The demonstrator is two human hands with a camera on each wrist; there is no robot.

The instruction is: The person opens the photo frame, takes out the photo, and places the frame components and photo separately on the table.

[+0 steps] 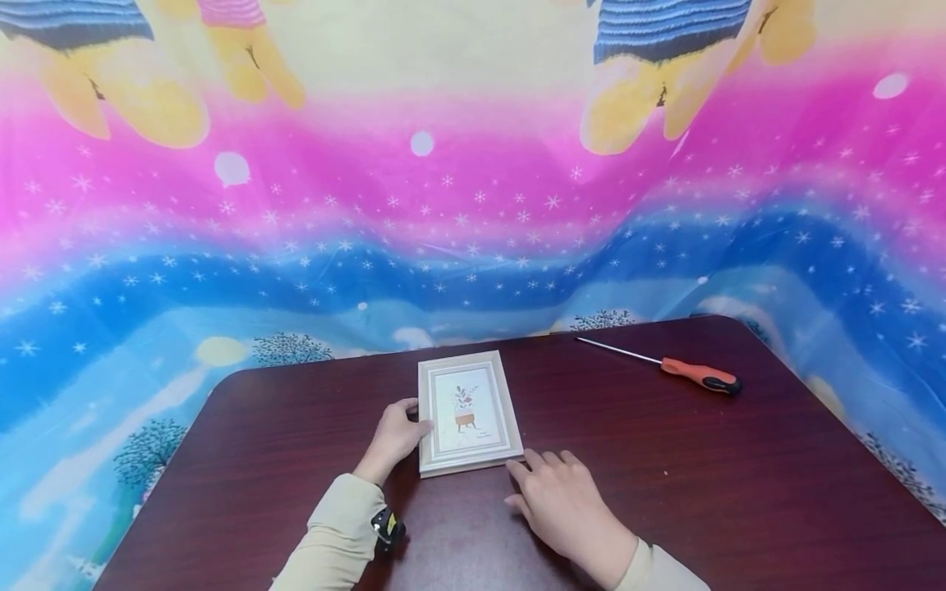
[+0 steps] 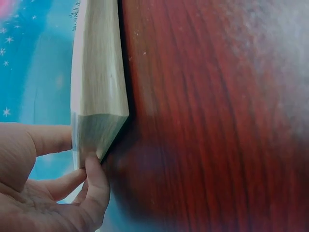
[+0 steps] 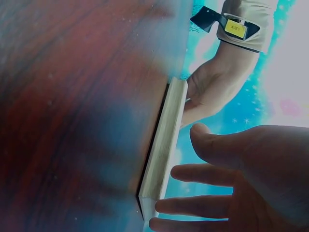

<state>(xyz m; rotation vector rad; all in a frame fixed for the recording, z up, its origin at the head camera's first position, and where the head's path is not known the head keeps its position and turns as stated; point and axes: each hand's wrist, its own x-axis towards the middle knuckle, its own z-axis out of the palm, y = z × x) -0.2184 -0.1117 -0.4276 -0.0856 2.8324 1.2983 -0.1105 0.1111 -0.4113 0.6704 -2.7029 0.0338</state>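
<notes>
A light wooden picture frame (image 1: 510,410), holding a print of a potted plant, lies face up on the dark red-brown table (image 1: 296,427). My left hand (image 1: 397,435) grips its left edge. The left wrist view shows that hand's thumb on the face of the picture frame (image 2: 99,72), with fingertips against the side. Fingers spread and fairly straight, my right hand (image 1: 562,501) is at the lower right corner, its fingertips right at the edge. The right wrist view shows the near side of the picture frame (image 3: 164,140) beyond these fingers.
A screwdriver (image 1: 695,372) with an orange and black handle lies at the back right, its shaft pointing left toward the far edge. Behind the table hangs a colourful printed cloth (image 1: 473,197). A black wrist camera (image 1: 388,528) sits on the left sleeve.
</notes>
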